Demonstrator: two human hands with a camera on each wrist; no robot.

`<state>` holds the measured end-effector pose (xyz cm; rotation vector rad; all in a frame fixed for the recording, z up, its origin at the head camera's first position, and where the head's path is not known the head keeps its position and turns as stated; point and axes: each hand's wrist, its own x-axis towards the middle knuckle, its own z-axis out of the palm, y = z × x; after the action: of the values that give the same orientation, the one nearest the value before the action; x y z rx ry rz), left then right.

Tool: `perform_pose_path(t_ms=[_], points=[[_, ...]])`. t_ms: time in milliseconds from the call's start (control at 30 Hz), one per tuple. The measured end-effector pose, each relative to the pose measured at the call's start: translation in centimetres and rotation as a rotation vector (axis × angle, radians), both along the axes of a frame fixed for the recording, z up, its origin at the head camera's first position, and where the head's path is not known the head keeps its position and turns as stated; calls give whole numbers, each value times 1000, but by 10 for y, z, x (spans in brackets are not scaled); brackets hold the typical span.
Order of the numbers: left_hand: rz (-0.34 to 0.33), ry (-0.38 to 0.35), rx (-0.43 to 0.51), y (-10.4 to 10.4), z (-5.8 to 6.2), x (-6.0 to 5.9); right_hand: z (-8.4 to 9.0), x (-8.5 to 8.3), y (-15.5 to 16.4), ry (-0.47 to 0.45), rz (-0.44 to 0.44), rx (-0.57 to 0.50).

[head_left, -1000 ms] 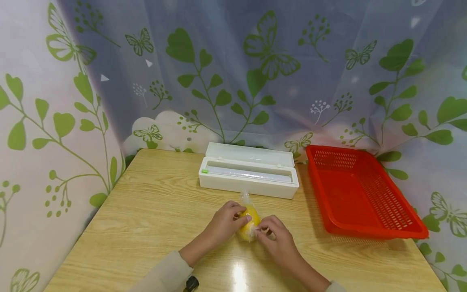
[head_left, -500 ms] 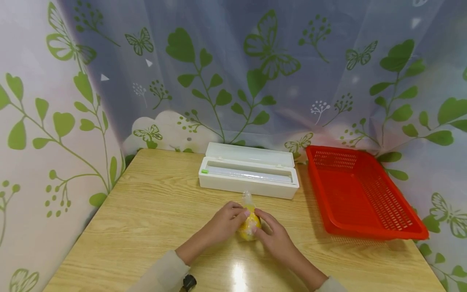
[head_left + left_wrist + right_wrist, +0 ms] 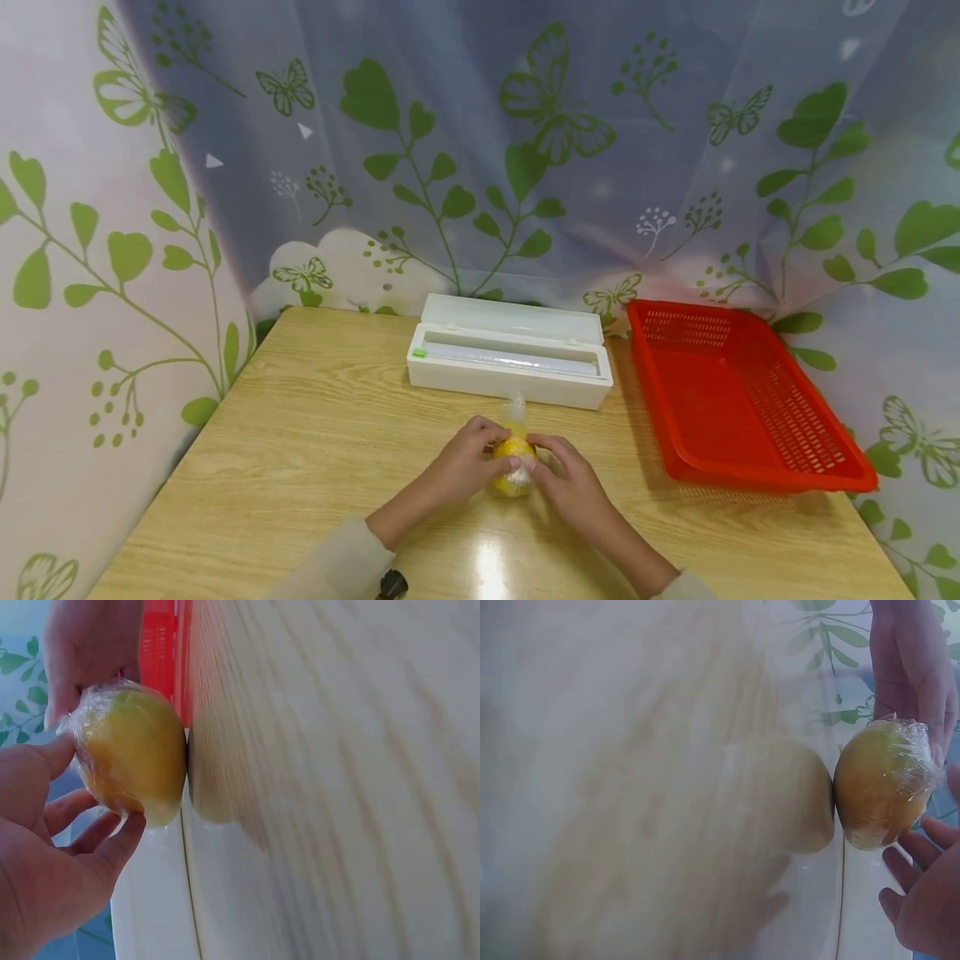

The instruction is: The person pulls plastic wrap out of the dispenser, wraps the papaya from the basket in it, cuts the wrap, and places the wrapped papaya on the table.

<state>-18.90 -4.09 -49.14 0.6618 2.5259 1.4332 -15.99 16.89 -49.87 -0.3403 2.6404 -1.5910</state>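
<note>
A yellow fruit (image 3: 513, 468) wrapped in clear cling film sits on the wooden table (image 3: 315, 433) near the front middle. My left hand (image 3: 480, 450) cups its left side, and my right hand (image 3: 558, 471) cups its right side. A loose twist of film (image 3: 515, 410) sticks up behind the fruit. In the left wrist view the fruit (image 3: 135, 754) rests against the table, with the left hand's thumb and fingers (image 3: 112, 840) curled round it. In the right wrist view the wrapped fruit (image 3: 881, 784) shows film wrinkles, and the right hand's fingers (image 3: 922, 859) curl close beside it.
A white cling film dispenser box (image 3: 510, 360) lies with its lid up just behind the hands. A red slotted plastic basket (image 3: 738, 400) takes up the table's right side. Leaf-printed curtains hang behind and to the left.
The right hand has moved in from the fruit's near side to cup its right flank. Both hands now sit tighter round it. The fruit has turned a little in place.
</note>
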Motion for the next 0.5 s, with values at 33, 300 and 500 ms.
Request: perform_pose_path(t_ms=[33, 300, 500], points=[[1, 1, -3, 0, 0, 0, 0, -1, 0, 0, -9, -2], [2, 26, -30, 2, 2, 3, -2, -8, 0, 69, 1, 31], [7, 42, -22, 3, 0, 3, -3, -7, -2, 165, 32, 75]])
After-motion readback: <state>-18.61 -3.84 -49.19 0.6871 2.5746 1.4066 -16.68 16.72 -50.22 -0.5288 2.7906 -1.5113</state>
